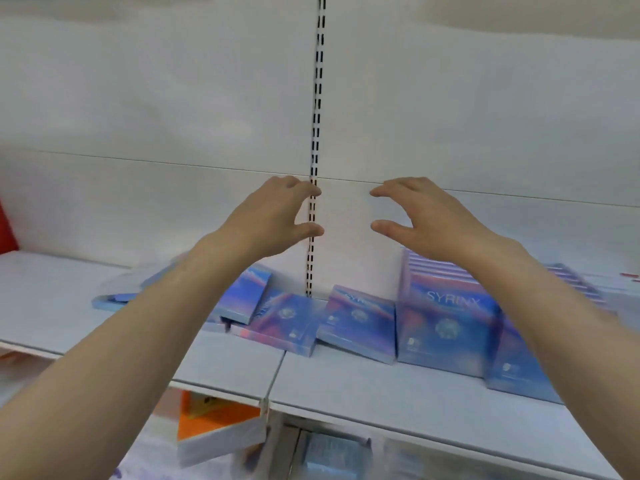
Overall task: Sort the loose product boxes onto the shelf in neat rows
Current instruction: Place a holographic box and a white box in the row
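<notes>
Both hands up in air over shelf (346, 393), holding nothing. Left hand (273, 216) and right hand (426, 216) face each other, fingers loosely spread and slightly curved, thumbs below. Loose boxes (287, 323) lie tumbled mid-shelf toward back edge, some flat, some leaning. Neat row of upright boxes (446, 317) stands toward right end, "SYRINX" on front one. Slotted upright (317, 116) runs up back wall between hands.

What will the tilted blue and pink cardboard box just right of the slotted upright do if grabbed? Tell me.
The tilted blue and pink cardboard box is probably stiff: its edges look crisp. Flat and thin, it is likely light. It leans on its neighbour, so that one may shift when it is lifted.
</notes>
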A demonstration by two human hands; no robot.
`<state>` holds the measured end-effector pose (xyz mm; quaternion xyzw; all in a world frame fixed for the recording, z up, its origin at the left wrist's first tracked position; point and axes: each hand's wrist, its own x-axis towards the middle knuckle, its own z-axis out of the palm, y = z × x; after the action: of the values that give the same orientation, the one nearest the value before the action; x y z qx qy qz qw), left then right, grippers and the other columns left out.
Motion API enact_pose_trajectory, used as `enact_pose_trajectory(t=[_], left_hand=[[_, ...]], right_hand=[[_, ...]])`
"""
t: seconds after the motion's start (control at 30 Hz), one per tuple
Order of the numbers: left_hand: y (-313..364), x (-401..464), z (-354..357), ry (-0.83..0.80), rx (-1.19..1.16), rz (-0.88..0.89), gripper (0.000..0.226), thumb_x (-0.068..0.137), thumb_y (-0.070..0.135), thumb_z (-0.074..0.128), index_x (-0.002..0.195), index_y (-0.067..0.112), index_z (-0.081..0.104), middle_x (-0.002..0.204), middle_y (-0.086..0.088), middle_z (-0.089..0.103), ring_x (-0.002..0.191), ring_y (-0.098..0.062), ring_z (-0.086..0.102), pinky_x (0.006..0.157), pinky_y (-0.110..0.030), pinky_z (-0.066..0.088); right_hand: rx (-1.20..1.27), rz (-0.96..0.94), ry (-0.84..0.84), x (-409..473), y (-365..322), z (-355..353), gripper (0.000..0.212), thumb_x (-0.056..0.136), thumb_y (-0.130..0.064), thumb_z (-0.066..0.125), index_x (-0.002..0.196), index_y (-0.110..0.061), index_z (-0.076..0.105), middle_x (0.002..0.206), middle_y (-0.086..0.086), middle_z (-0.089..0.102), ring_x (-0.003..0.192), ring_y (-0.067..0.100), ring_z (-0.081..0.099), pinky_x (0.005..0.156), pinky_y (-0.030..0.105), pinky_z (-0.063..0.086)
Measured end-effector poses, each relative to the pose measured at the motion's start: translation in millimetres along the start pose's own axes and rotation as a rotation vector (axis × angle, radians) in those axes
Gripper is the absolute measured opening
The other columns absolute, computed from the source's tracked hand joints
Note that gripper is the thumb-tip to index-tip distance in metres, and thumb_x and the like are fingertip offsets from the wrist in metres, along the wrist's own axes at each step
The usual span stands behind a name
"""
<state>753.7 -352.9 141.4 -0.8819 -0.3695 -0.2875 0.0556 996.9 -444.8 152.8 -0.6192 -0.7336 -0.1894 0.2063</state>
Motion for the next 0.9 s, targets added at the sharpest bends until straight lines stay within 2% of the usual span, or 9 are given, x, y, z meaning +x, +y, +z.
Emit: enact_pose_trajectory(t=[0.3, 0.53, 0.63, 0.73, 0.9], left_hand=[[-109.3, -24.8, -23.3, -0.014, -0.012, 0.03, 0.062, 0.085, 0.051, 0.065, 0.139, 0.027, 0.045, 0.138, 0.001, 0.048, 0.128, -0.018, 0.039, 0.104, -0.037, 0.038], [-198.7, -29.0, -15.6, -0.066, -0.043, 0.039, 0.061, 0.085, 0.051, 0.064, 0.139, 0.028, 0.044, 0.139, 0.002, 0.048, 0.127, -0.017, 0.04, 0.102, -0.036, 0.039], [-234.1, -36.0, 5.6, -0.123, -0.085, 0.023, 0.06, 0.086, 0.053, 0.062, 0.138, 0.029, 0.044, 0.138, 0.003, 0.049, 0.127, -0.016, 0.04, 0.102, -0.035, 0.039], [-260.7, -50.0, 39.1, -0.235, -0.156, -0.018, 0.061, 0.086, 0.058, 0.058, 0.139, 0.03, 0.045, 0.14, 0.004, 0.049, 0.13, -0.016, 0.039, 0.104, -0.034, 0.038], [-276.3, -79.8, 87.5, -0.394, -0.231, -0.054, 0.057, 0.091, 0.057, 0.052, 0.14, 0.027, 0.048, 0.141, 0.008, 0.051, 0.131, -0.015, 0.044, 0.104, -0.034, 0.039]], right_hand=[[0.04, -0.008, -0.047, 63.3, -105.2, 53.9, 0.056, 0.093, -0.05, 0.056, 0.144, -0.031, 0.042, 0.15, -0.005, 0.041, 0.139, 0.015, 0.033, 0.109, 0.033, 0.034], [0.066, 0.086, -0.104, 104.1, -162.1, 103.2, 0.057, 0.094, -0.051, 0.053, 0.146, -0.031, 0.04, 0.152, -0.004, 0.038, 0.139, 0.016, 0.034, 0.109, 0.033, 0.033], [0.118, 0.161, -0.195, 110.7, -175.4, 137.6, 0.057, 0.095, -0.052, 0.052, 0.146, -0.031, 0.039, 0.15, -0.006, 0.04, 0.136, 0.016, 0.039, 0.108, 0.033, 0.034], [0.18, 0.268, -0.356, 108.2, -182.0, 181.2, 0.061, 0.094, -0.054, 0.053, 0.147, -0.028, 0.037, 0.149, -0.002, 0.042, 0.134, 0.019, 0.044, 0.108, 0.034, 0.036], [0.13, 0.593, -0.554, 95.6, -186.6, 242.2, 0.073, 0.093, -0.062, 0.047, 0.146, -0.014, 0.033, 0.143, 0.011, 0.051, 0.128, 0.031, 0.049, 0.097, 0.037, 0.043]])
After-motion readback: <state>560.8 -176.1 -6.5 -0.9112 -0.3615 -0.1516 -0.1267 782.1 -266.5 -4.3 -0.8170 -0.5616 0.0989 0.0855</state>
